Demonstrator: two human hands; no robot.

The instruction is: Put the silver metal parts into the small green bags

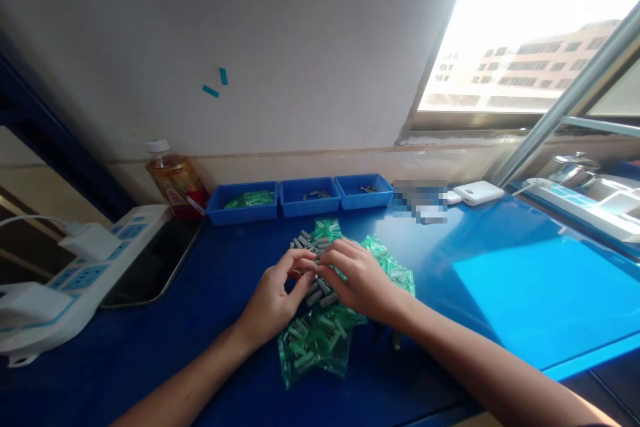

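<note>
My left hand (pixel 275 293) and my right hand (pixel 357 277) meet over the middle of the blue table, fingertips pinched close together. Whatever small piece lies between them is too small and hidden to name. Under the fingers spreads a pile of short grey cylindrical pieces (pixel 315 295). In front of it lies a green transparent bag (pixel 320 357) with similar small pieces inside. Another green bag (pixel 326 227) sits behind the pile, and more green bags (pixel 400 273) lie beyond my right hand, partly covered by it.
Along the wall stand three blue bins: one with green bags (pixel 215 213), two with small dark parts (pixel 310 208) (pixel 365 200). At left are a drink bottle (pixel 175 187), a dark flat device (pixel 155 267) and a power strip (pixel 85 280). A white case (pixel 479 193) lies back right.
</note>
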